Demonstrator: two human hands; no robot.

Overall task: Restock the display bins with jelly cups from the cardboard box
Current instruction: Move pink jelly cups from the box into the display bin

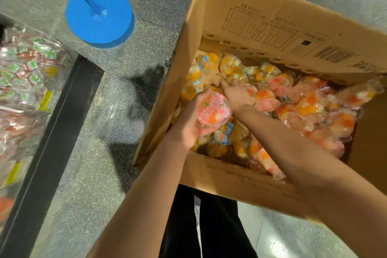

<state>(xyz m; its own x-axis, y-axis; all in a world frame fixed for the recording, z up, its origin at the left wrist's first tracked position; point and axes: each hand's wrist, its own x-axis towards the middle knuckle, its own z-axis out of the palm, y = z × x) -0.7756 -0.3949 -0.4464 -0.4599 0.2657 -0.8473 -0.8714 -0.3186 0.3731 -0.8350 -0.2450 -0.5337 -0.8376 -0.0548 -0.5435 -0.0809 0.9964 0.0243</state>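
Centre frame, your left hand [191,119] cups a pink-lidded jelly cup [213,109] above the cardboard box [230,176]; just beside it, your right hand [237,94] reaches, fingers extended, into the cup pile [303,102].

Pink-lidded jelly cup [213,109], brown cardboard box [209,19], blue stand [100,16].

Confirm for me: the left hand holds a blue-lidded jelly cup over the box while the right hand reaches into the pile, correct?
Not quite. In the head view the jelly cup held by the left hand has a pink lid, not blue. The right hand does reach into the pile in the cardboard box.
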